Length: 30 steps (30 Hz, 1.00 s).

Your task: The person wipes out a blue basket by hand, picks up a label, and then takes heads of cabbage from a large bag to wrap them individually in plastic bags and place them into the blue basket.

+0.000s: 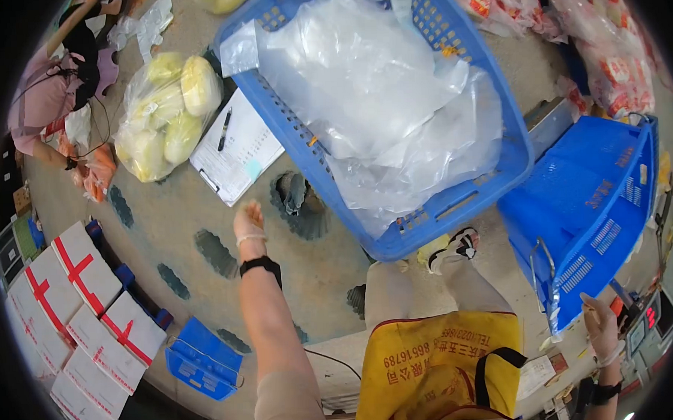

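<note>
My left hand [248, 221] is held out over the table, just below a clipboard with a written sheet [236, 150] and a black pen [226, 130] on it. Its fingers reach forward and hold nothing. At the lower right, my right hand [600, 324] hangs with fingers loosely apart, beside the corner of a blue crate [576, 192] with a metal handle. Nothing shows in that hand. In front of me stands a large blue basket [420, 240] filled with clear plastic bags [376, 81].
A bag of pale green-yellow vegetables [169, 116] lies left of the clipboard. The metal table [309, 279] has several dark holes. White boxes with red tape [84, 273] and a small blue bin [203, 360] stand left. Another person [47, 110] works beside an orange bag [95, 174].
</note>
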Motion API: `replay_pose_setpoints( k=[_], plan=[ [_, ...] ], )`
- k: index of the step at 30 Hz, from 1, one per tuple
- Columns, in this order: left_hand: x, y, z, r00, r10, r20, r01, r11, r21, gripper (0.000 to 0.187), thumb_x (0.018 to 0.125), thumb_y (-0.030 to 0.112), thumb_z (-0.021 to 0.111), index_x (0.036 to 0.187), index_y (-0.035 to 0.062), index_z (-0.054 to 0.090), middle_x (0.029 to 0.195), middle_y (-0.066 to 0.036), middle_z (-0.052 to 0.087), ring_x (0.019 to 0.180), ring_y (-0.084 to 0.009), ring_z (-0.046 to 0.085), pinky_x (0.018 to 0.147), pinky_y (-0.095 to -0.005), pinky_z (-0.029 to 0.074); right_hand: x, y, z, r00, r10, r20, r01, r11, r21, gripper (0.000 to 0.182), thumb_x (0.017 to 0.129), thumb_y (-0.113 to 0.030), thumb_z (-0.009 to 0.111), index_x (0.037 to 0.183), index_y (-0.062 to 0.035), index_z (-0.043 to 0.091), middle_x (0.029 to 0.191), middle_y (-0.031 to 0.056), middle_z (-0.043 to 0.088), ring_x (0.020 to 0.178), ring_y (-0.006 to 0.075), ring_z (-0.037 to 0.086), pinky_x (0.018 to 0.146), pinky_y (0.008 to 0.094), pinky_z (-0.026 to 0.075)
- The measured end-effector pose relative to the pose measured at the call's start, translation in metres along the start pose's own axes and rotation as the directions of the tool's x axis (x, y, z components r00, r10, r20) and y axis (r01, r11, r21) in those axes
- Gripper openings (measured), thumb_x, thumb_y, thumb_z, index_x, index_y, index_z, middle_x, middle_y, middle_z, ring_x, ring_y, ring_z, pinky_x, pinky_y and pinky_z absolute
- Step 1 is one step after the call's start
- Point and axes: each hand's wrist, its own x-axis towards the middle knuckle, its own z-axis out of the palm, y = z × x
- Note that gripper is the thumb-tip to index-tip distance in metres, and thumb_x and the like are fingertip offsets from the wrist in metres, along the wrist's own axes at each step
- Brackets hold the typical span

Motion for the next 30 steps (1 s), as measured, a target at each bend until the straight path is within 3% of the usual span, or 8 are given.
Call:
replay_pose_setpoints(
  k=[6, 11, 13, 17, 22, 24, 26, 30],
  plan=[
    [-0.116, 0.017, 0.004, 0.964, -0.064, 0.259, 0.007, 0.977, 0.214, 0.03, 0.088, 0.037, 0.059, 0.107, 0.0138, 0.057, 0.096, 0.004, 0.061, 0.088, -0.0116, 0.054, 0.082, -0.028, 0.039, -0.019, -0.01, -0.059, 0.988, -0.117, -0.105, 0.127, 0.988, 0.088, 0.019, 0.087, -0.006, 0.054, 0.101, 0.0013, 0.065, 0.084, 0.0135, 0.065, 0.076, 0.022, 0.062, 0.069, 0.0302, 0.048],
    [-0.279, 0.06, 0.08, 0.929, -0.03, 0.368, -0.108, 0.931, 0.348, 0.041, 0.087, 0.027, 0.056, 0.121, 0.0041, 0.053, 0.078, 0.002, 0.058, 0.066, -0.0072, 0.05, 0.059, -0.0207, 0.037, -0.053, -0.006, -0.121, 0.982, 0.016, -0.188, 0.027, 0.974, 0.225, 0.016, 0.087, -0.005, 0.052, 0.093, 0.0019, 0.065, 0.076, 0.0107, 0.064, 0.071, 0.0173, 0.06, 0.064, 0.0292, 0.047],
    [-0.319, 0.07, 0.108, 0.771, -0.107, 0.628, -0.185, 0.906, 0.381, 0.051, 0.088, 0.02, 0.052, 0.131, -0.0046, 0.041, 0.073, 0.003, 0.05, 0.064, -0.0047, 0.043, 0.053, -0.0182, 0.031, -0.064, 0.003, -0.139, 0.962, 0.183, -0.203, -0.11, 0.939, 0.326, 0.017, 0.087, -0.006, 0.051, 0.09, 0.0016, 0.066, 0.074, 0.0094, 0.063, 0.068, 0.0154, 0.06, 0.061, 0.0287, 0.047],
    [-0.394, 0.077, 0.155, 0.659, -0.121, 0.743, -0.257, 0.891, 0.374, 0.054, 0.091, 0.019, 0.048, 0.134, -0.0105, 0.032, 0.076, 0.002, 0.046, 0.063, -0.0045, 0.039, 0.051, -0.0188, 0.028, -0.079, 0.055, -0.15, 0.93, 0.161, -0.329, -0.001, 0.899, 0.438, 0.018, 0.086, -0.006, 0.05, 0.087, 0.0015, 0.066, 0.073, 0.0092, 0.063, 0.066, 0.015, 0.059, 0.06, 0.0284, 0.046],
    [-0.47, 0.094, 0.187, 0.635, -0.078, 0.768, -0.359, 0.851, 0.383, 0.054, 0.091, 0.028, 0.053, 0.13, -0.007, 0.039, 0.077, 0.002, 0.048, 0.065, -0.0057, 0.041, 0.053, -0.0195, 0.029, -0.091, 0.108, -0.184, 0.877, 0.302, -0.373, -0.076, 0.855, 0.513, 0.018, 0.085, -0.008, 0.05, 0.078, 0.0017, 0.064, 0.063, 0.011, 0.061, 0.059, 0.0161, 0.059, 0.056, 0.0297, 0.046],
    [-0.511, 0.101, 0.212, 0.73, 0.022, 0.684, -0.348, 0.872, 0.344, 0.051, 0.09, 0.027, 0.055, 0.127, -0.0048, 0.042, 0.076, 0.003, 0.047, 0.064, -0.0059, 0.04, 0.053, -0.0193, 0.029, -0.1, 0.126, -0.2, 0.827, 0.349, -0.442, -0.068, 0.841, 0.537, 0.018, 0.084, -0.008, 0.05, 0.077, 0.0017, 0.063, 0.061, 0.0111, 0.06, 0.056, 0.017, 0.058, 0.055, 0.0302, 0.046],
    [-0.524, 0.118, 0.233, 0.626, 0.031, 0.779, -0.386, 0.881, 0.275, 0.053, 0.088, 0.025, 0.058, 0.129, -0.0038, 0.041, 0.075, 0.004, 0.043, 0.062, -0.0062, 0.037, 0.053, -0.0197, 0.029, -0.115, 0.149, -0.216, 0.766, 0.398, -0.504, -0.067, 0.83, 0.553, 0.017, 0.084, -0.009, 0.05, 0.076, 0.0016, 0.062, 0.059, 0.0113, 0.058, 0.054, 0.0179, 0.056, 0.054, 0.0307, 0.045],
    [-0.565, 0.139, 0.277, 0.608, 0.12, 0.785, -0.494, 0.831, 0.255, 0.056, 0.087, 0.025, 0.059, 0.131, -0.004, 0.04, 0.078, 0.003, 0.051, 0.066, -0.0057, 0.044, 0.054, -0.0185, 0.032, -0.15, 0.187, -0.23, 0.624, 0.472, -0.622, 0.005, 0.794, 0.608, 0.016, 0.084, -0.008, 0.051, 0.076, 0.0024, 0.059, 0.061, 0.0131, 0.055, 0.054, 0.0195, 0.053, 0.052, 0.0322, 0.041]
  ],
)
